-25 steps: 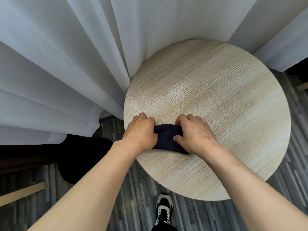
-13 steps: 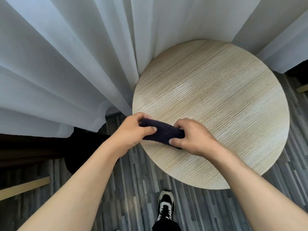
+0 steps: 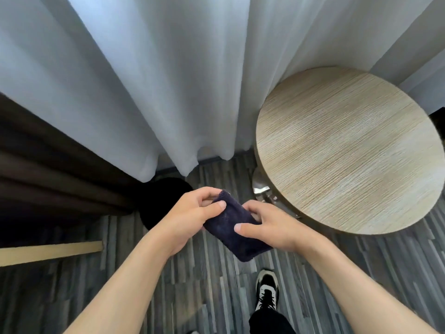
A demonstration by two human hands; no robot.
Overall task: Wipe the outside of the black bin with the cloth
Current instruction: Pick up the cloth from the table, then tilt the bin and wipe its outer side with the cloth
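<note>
My cloth (image 3: 234,226) is dark navy, the bin (image 3: 163,197) black, the curtain (image 3: 168,80) white, the table (image 3: 349,150) pale wood-grained, the floor (image 3: 204,297) grey-striped.

Your left hand (image 3: 190,218) and right hand (image 3: 272,225) meet at centre, over the grey striped plank floor (image 3: 204,285), each with a grip on the folded dark navy cloth (image 3: 231,225) between them; left hand on its far end, right hand on its near side. The cloth hangs clear of the round light-wood surface (image 3: 349,150), which stands to your right. The black round bin (image 3: 163,201) sits on the floor just beyond your left hand, partly hidden by it, at the foot of the white sheer curtain (image 3: 168,80). Dark brown drapes (image 3: 48,177) hang left of the bin. Your black-and-white trainer (image 3: 266,289) is below the cloth, nearer you.
</note>
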